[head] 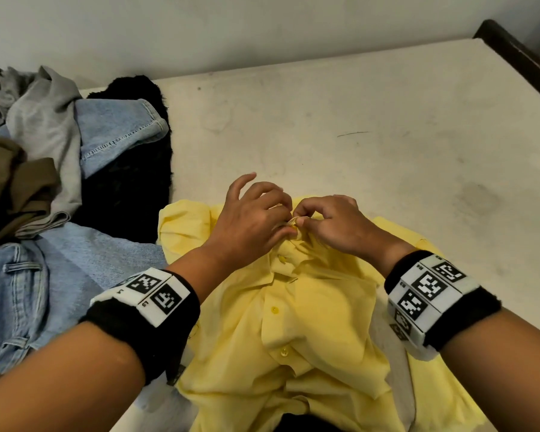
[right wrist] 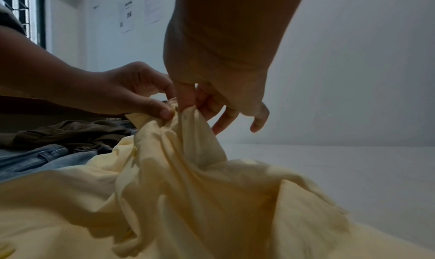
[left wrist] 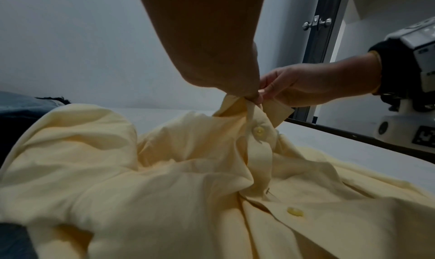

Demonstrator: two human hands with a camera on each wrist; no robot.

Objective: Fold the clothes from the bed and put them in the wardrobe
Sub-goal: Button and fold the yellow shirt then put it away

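A yellow button-up shirt (head: 309, 322) lies front-up on the bed (head: 356, 135), collar away from me. My left hand (head: 256, 213) and right hand (head: 328, 219) meet at the collar. Each pinches the cloth at the top of the button placket between thumb and fingers. In the left wrist view the left hand (left wrist: 226, 67) lifts the collar of the shirt (left wrist: 164, 188) a little, with the right hand (left wrist: 301, 88) beside it. In the right wrist view the right hand (right wrist: 212, 88) and left hand (right wrist: 136, 95) hold the raised shirt (right wrist: 188, 188) edge together.
A heap of clothes lies on the left: grey top (head: 47, 120), blue jeans (head: 22, 297), brown garment (head: 16, 185), black fuzzy garment (head: 128, 182). Bare mattress stretches to the right and far side. A dark bed frame (head: 518, 60) and a wall border it.
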